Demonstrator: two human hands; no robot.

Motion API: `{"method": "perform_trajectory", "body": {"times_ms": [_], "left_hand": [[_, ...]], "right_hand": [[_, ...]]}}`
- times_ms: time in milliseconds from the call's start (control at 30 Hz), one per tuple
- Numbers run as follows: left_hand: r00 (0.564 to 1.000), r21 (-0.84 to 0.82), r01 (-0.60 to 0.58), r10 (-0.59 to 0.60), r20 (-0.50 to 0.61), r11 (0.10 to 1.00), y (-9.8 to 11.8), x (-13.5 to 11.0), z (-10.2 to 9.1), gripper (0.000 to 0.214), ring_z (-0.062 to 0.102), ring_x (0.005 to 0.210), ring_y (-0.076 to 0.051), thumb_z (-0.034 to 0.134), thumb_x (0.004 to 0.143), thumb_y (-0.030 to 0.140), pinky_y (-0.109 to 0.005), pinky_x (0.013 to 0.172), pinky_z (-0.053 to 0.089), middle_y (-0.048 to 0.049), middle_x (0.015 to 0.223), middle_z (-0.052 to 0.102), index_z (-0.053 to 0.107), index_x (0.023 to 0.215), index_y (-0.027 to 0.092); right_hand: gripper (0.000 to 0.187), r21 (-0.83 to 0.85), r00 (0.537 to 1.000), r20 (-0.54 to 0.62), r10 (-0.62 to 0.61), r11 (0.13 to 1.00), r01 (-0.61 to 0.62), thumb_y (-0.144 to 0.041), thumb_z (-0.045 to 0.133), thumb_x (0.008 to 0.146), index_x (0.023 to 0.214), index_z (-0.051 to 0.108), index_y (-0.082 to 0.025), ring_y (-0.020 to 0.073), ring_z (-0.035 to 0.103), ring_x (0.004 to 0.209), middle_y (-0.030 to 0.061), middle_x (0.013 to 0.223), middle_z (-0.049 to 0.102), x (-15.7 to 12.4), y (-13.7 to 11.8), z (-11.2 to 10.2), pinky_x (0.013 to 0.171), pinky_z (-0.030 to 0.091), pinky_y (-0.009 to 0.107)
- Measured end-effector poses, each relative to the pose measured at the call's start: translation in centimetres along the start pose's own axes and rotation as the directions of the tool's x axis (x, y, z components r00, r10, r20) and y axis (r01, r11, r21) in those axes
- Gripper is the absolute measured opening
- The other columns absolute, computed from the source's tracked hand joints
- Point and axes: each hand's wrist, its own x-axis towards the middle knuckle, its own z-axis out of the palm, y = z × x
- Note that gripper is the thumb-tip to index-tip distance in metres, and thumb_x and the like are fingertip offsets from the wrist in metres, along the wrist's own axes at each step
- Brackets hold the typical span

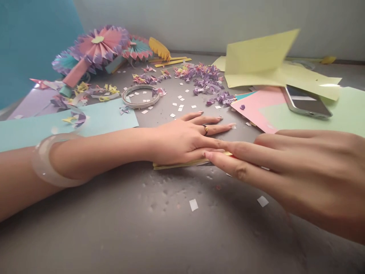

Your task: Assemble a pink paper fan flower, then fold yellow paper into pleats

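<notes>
My left hand point(182, 139) lies flat with fingers stretched out, pressing on a folded yellow paper strip point(176, 164) on the grey table point(142, 228). It wears a ring, and a clear bangle point(48, 160) sits on the forearm. My right hand point(299, 171) comes in from the right, fingers straight and together, fingertips pressing the same strip beside the left fingers. Only the strip's front edge shows under the hands.
Small folded purple and pink paper pieces point(205, 78) lie scattered behind the hands. A tape roll point(140, 96), pleated paper fans point(97, 45), coloured sheets point(265, 106), a bent yellow sheet point(259, 53) and a phone point(306, 101) surround them. White paper bits point(193, 204) dot the table.
</notes>
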Motion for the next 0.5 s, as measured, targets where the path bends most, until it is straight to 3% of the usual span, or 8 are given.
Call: {"method": "perform_trajectory", "body": {"times_ms": [300, 500], "left_hand": [[1.000, -0.007, 0.016, -0.016, 0.012, 1.000, 0.1, 0.1, -0.1, 0.051, 0.010, 0.151, -0.023, 0.021, 0.101, 0.043, -0.049, 0.120, 0.006, 0.0031, 0.162, 0.015, 0.039, 0.148, 0.032], [1.000, -0.010, 0.012, -0.012, 0.013, 1.000, 0.2, 0.1, -0.2, 0.051, 0.010, 0.151, -0.024, 0.021, 0.102, 0.044, -0.052, 0.120, 0.007, 0.0017, 0.163, 0.015, 0.036, 0.149, 0.033]], "right_hand": [[0.045, 0.010, 1.000, 0.005, 0.004, 1.000, -0.004, -0.006, 0.023, 0.095, 0.119, 0.057, -0.024, 0.0194, 0.062, 0.064, -0.0001, 0.089, 0.072, -1.0, 0.9, -0.1, 0.064, 0.035, 0.038], [0.043, 0.016, 1.000, 0.023, -0.008, 1.000, 0.007, -0.013, 0.024, 0.097, 0.126, 0.052, -0.029, 0.0176, 0.062, 0.066, -0.0016, 0.099, 0.072, -1.7, 1.7, -0.1, 0.059, 0.036, 0.037]]}}
